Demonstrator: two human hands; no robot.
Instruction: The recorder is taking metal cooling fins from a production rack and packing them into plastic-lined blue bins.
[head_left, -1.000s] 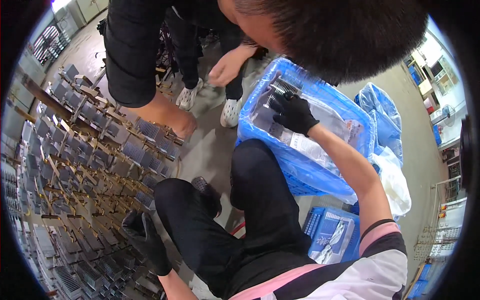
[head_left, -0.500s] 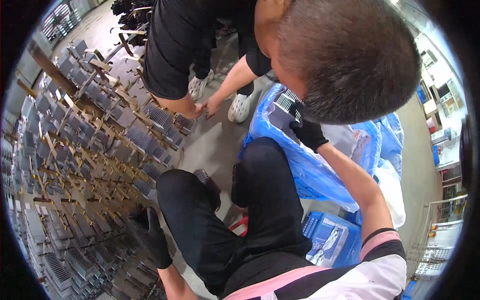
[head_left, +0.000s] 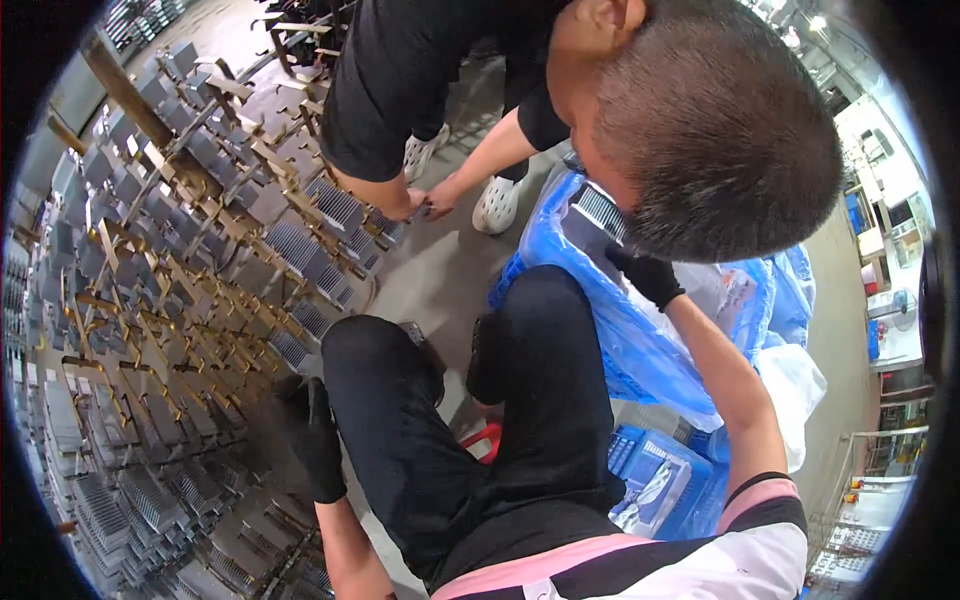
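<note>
My right hand (head_left: pixel 648 275), in a black glove, reaches toward one o'clock into the blue plastic-lined crate (head_left: pixel 600 330). A co-worker's head (head_left: pixel 700 130) covers the fingers, so I cannot tell whether they grip anything. Just beyond the glove, at twelve o'clock from it, a finned grey heat sink (head_left: pixel 600 208) lies in the crate, its long axis running from ten to four o'clock. My gloved left hand (head_left: pixel 310 430) hangs low at eight o'clock beside my knee, fingers loosely curled and holding nothing, touching the rack of grey finned parts (head_left: pixel 180 300). The co-worker's bare hands (head_left: pixel 425 200) meet at the rack's far edge.
</note>
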